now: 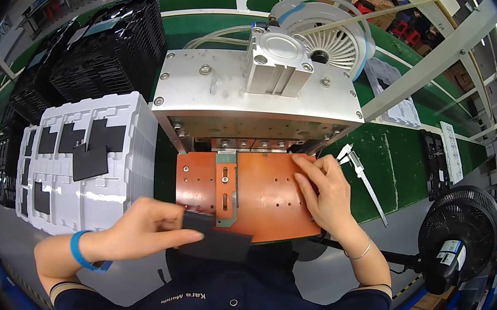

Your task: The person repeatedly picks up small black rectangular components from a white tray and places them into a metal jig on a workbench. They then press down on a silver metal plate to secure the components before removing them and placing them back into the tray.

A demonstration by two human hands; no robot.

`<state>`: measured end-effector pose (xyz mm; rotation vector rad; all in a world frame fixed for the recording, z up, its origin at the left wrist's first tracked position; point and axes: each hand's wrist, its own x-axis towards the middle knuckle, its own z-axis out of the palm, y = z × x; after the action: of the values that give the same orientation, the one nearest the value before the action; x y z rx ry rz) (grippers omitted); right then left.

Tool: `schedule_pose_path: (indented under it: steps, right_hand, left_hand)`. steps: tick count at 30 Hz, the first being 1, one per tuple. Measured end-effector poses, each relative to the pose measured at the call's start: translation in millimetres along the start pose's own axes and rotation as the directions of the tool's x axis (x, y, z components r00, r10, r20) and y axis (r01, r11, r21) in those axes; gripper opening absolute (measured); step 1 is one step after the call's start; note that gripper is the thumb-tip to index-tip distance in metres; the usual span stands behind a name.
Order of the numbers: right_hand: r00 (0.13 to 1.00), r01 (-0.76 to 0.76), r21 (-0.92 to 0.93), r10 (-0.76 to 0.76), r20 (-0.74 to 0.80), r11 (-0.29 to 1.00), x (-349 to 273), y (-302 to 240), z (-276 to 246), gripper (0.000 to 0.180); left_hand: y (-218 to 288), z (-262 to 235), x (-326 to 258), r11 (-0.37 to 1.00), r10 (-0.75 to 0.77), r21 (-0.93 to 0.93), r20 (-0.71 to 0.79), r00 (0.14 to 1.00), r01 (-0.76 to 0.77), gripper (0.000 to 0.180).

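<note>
Left fingers (190, 237) pinch a black sheet (227, 246) by one end (presumably leaving the rest free); right fingers (313, 173), parted, have the orange plate (260, 186) beneath.

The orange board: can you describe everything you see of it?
This flat, smooth orange board looks like slightly shiny plastic, with small dark holes. Left of its middle, a grey-green strip carries an orange slotted bar with a screw. It lies before the silver metal press. The bare right hand touches its right side; a flat black sheet hides part of its near edge.
</note>
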<state>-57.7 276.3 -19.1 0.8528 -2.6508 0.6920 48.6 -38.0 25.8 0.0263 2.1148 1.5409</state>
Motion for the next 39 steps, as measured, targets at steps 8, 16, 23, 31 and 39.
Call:
schedule_pose_path:
  steps: [8, 16, 23, 31, 39]
  right_hand:
    - [0.978, 0.135, -0.048, -0.141, -0.153, 0.99, 4.9, -11.4, 5.5, 0.029]
    - [0.737, 0.643, 0.373, -0.673, -0.064, 0.669, 87.8, -142.8, 53.2, 0.025]
    - [0.759, 0.574, 0.395, -0.647, 0.072, 0.717, 130.1, -217.2, 145.9, 0.039]
    - [0.778, 0.545, 0.421, -0.625, 0.068, 0.725, 126.6, -226.1, 155.9, 0.035]
    - [0.765, 0.6, 0.398, -0.643, -0.034, 0.693, 92.4, -146.8, 26.8, 0.045]
  left_hand:
    - [-37.8, -48.3, -114.5, 0.996, 0.092, 0.063, -0.747, 0.658, -0.068, 0.008]
    - [-107.7, -124.7, -179.4, 0.985, -0.172, -0.163, -0.911, 0.374, 0.056, 0.02]
    - [-110.2, -98.4, -141.1, 0.809, 0.194, 0.306, -0.945, 0.264, 0.501, 0.024]
    - [-122.6, -49.0, -140.2, 0.62, 0.464, 0.715, -0.667, 0.584, 0.324, 0.045]
    - [-108.0, -45.1, -156.3, 0.615, 0.47, 0.689, -0.71, 0.524, 0.382, 0.053]
